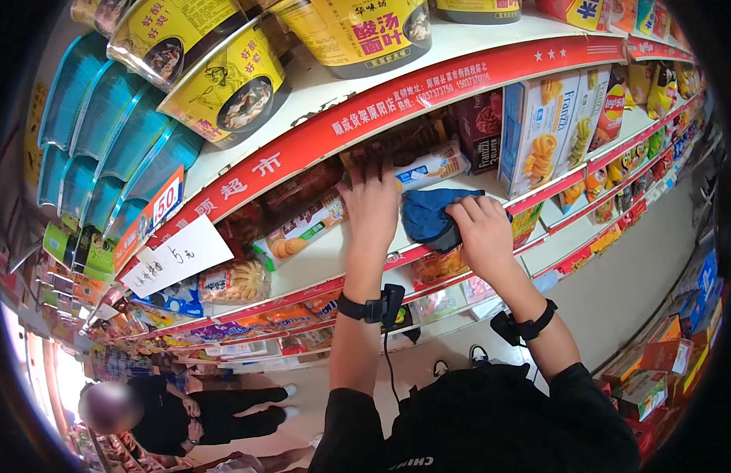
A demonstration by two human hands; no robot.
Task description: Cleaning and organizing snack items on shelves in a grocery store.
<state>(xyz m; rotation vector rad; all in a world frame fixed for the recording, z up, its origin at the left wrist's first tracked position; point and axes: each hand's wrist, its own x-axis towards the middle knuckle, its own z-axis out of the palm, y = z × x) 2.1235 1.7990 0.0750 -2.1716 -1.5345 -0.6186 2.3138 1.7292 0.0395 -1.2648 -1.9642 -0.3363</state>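
On a white metal shop shelf [318, 266], my left hand [371, 207] reaches in among long biscuit packs, its fingertips at a pack near the back; whether they grip it is hidden. A biscuit pack with a green end [300, 233] lies left of this hand, and a blue-and-white biscuit pack [433, 167] lies to its right. My right hand [481, 227] is closed on a dark blue cloth [427, 216] at the shelf's front part. Beside the cloth stand a dark red box [481, 130] and a blue-and-white snack box [534, 139].
Above, a shelf with a red edge strip [401, 97] holds yellow instant noodle tubs [365, 35]. A handwritten paper tag [182, 257] sticks out at the left. Lower shelves carry bagged snacks. Another person [212, 414] stands in the aisle, lower left; boxes [643, 390] are stacked lower right.
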